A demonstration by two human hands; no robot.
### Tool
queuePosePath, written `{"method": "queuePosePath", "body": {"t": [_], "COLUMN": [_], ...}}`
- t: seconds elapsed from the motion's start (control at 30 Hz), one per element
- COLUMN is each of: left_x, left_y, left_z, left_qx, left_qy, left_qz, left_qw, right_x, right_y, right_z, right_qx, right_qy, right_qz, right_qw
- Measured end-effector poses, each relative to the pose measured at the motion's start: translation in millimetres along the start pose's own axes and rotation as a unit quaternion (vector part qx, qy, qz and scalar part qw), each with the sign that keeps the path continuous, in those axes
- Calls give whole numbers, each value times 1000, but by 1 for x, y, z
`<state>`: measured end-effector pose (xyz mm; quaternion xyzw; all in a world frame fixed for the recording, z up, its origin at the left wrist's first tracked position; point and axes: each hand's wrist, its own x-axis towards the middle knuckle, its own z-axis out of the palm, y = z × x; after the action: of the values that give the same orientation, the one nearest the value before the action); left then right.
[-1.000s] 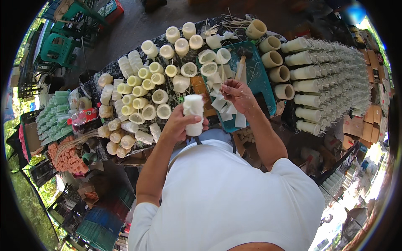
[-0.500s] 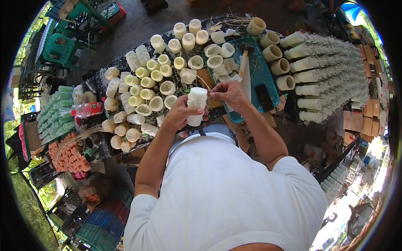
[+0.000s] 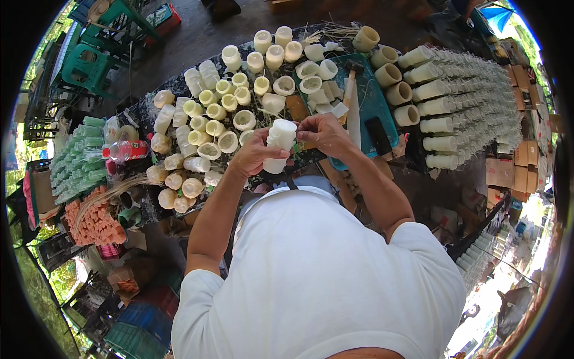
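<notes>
My left hand (image 3: 255, 154) is wrapped round a white, cylinder-shaped wax candle (image 3: 281, 136) with a moulded relief on its side. It is held a little tilted, over the near edge of the table. Beside the candle's upper right side, the thumb and fingers of my right hand (image 3: 324, 133) are pinched together. Whatever they hold is too small or too hidden to make out. Just beyond my hands stand several cream-coloured, hollow cup-shaped moulds (image 3: 244, 120), some with pale rims.
A teal tray (image 3: 385, 113) to the right holds a hammer (image 3: 354, 70), a dark phone (image 3: 378, 136) and wax pieces. Past it stand thick tan cylinders (image 3: 397, 93) and rows of white candles (image 3: 433, 91). Leftward are a plastic bottle (image 3: 127, 151), orange candles (image 3: 95, 218) and green ones (image 3: 81, 161).
The candle has tilted, its top leaning further right. My right hand has come slightly nearer to it, and the thin pale strand by its fingers no longer shows. The view has shifted slightly.
</notes>
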<state>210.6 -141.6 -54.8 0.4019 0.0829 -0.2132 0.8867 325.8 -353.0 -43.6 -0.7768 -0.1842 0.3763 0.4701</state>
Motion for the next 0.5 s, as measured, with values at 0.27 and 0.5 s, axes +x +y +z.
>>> {"method": "queuePosePath", "body": {"t": [0.27, 0.5], "left_x": [0, -4], "left_y": [-2, -10], "left_z": [-9, -2], "left_qx": [280, 93], "left_qy": [-29, -24], "left_qz": [-27, -19], "left_qw": [959, 995], "right_x": [-42, -43], "right_y": [-16, 0], "right_z": [-3, 14], "right_qx": [-233, -98], "right_qy": [133, 80], "right_qz": [-65, -118], "right_qw": [961, 985]}}
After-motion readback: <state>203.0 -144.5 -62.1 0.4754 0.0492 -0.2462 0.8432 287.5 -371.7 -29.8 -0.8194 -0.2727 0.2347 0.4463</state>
